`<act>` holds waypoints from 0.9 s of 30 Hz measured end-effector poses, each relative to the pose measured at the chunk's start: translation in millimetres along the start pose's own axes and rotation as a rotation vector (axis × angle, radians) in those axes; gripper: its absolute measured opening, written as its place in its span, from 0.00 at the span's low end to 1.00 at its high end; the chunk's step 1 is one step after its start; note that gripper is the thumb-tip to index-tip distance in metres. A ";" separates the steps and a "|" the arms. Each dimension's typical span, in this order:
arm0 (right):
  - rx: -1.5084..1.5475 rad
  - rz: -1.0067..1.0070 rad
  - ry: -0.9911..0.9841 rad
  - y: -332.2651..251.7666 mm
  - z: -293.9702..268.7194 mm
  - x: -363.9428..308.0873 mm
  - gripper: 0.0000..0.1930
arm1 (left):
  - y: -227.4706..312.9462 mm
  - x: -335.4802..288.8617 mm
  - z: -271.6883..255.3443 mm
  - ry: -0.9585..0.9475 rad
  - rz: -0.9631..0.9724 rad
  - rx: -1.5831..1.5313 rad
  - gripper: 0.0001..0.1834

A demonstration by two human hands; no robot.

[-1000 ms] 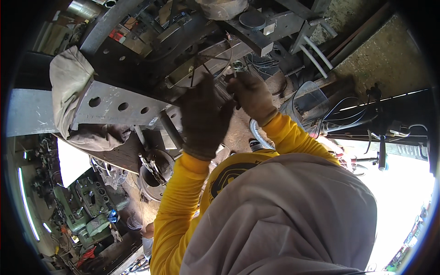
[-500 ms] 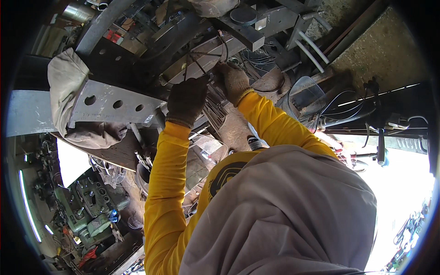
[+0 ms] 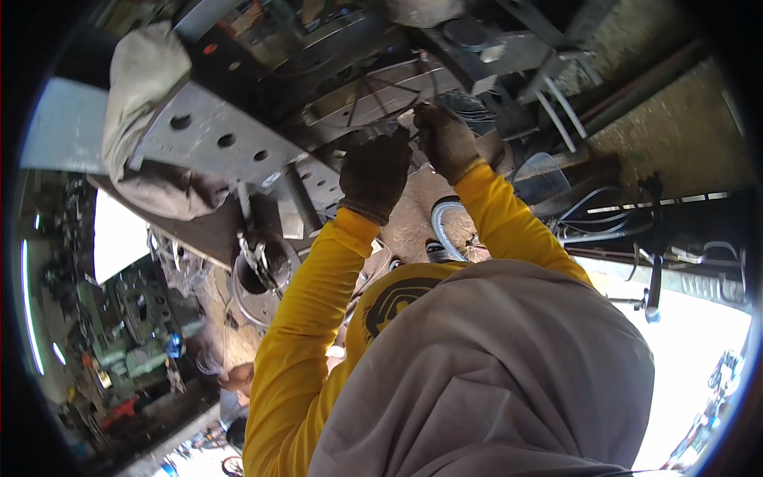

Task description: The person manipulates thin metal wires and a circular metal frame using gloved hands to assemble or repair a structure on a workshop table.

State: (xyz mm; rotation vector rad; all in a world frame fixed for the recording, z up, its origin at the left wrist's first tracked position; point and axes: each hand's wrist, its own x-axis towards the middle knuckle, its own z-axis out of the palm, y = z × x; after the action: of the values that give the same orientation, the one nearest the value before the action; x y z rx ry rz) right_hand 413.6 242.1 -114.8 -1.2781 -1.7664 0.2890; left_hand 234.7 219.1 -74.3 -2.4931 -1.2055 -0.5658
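My left hand (image 3: 376, 176), in a dark work glove, is closed with its knuckles up, its fingers just left of the other hand. My right hand (image 3: 447, 141), also gloved, is closed slightly farther away. A small pale piece (image 3: 407, 121) shows at the right fingertips, too small to name. What the left fingers hold, if anything, is hidden. Beyond both hands, thin dark rods (image 3: 375, 97) cross in front of a long steel bar (image 3: 342, 106).
On the left lies a grey steel beam (image 3: 203, 131) with round holes and a beige cloth (image 3: 143, 87) over its end. A round metal container (image 3: 256, 274) stands below it. Light metal rods (image 3: 566, 119) stick out at right. A grey hose (image 3: 447, 222) curves near the floor.
Both hands have moved right within the picture, the view having shifted too. The bundle of thin rods below the hands no longer shows. The pale piece now shows at the right fingertips.
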 end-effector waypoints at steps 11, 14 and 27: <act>1.155 0.660 -0.536 -102.5 -19.7 -27.3 0.21 | -4.4 -105.3 -127.7 0.088 -0.611 -0.152 0.13; 1.047 0.754 -0.645 -95.1 -9.3 -44.3 0.20 | -33.5 -165.7 -167.4 0.271 -0.573 -0.066 0.14; 0.826 0.675 -0.803 -80.3 40.8 -51.9 0.18 | -113.9 -368.7 -185.8 -0.060 -1.032 0.033 0.11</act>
State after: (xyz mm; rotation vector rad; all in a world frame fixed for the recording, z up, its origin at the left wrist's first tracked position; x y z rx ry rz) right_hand 333.9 175.4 -113.9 -1.1243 -1.4256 1.9063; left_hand -104.4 -42.4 -75.8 -1.6929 -2.4616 -0.6665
